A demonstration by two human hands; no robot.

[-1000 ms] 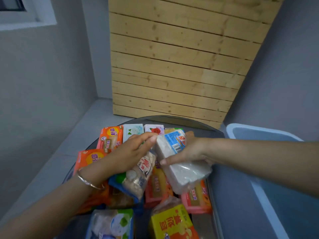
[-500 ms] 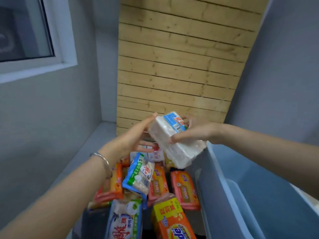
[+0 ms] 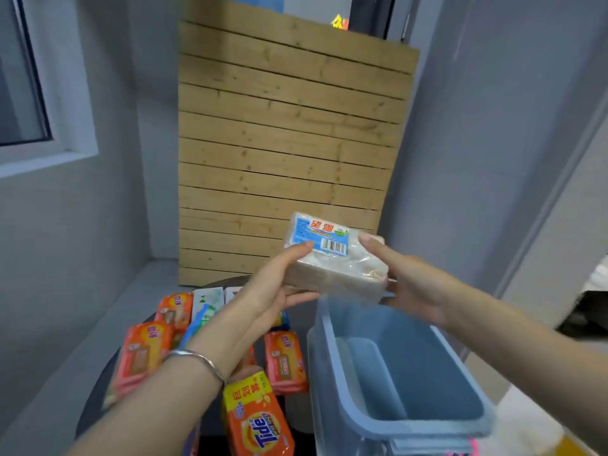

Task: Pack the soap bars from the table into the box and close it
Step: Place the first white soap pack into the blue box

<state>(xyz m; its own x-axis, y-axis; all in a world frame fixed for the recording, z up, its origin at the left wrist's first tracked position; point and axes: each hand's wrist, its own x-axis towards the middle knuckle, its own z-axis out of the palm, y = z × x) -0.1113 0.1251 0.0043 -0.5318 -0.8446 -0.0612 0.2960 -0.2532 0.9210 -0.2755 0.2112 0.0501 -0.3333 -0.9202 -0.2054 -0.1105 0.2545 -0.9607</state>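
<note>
Holding: left hand (image 3: 273,292) and right hand (image 3: 413,284) clasp opposite ends of a white soap bar in clear wrap with a blue label (image 3: 332,261).
Bar position: in the air over the far rim of the open pale-blue plastic box (image 3: 427,373).
Dark round table (image 3: 297,416): orange-wrapped soap packs (image 3: 284,360) lie left of the box.

Slatted wooden panel (image 3: 289,153) stands against grey wall (image 3: 477,159) (1 window (image 3: 23,77) at left).

Noted: white rectangular soap bar (image 3: 332,258) in clear crinkled plastic film, glossy. The pale blue rectangular box (image 3: 444,373) is smooth matt plastic. Slatted wooden panel (image 3: 289,143) bare, knotty. The thin bangle (image 3: 197,357) on my wrist is polished silver metal.
</note>
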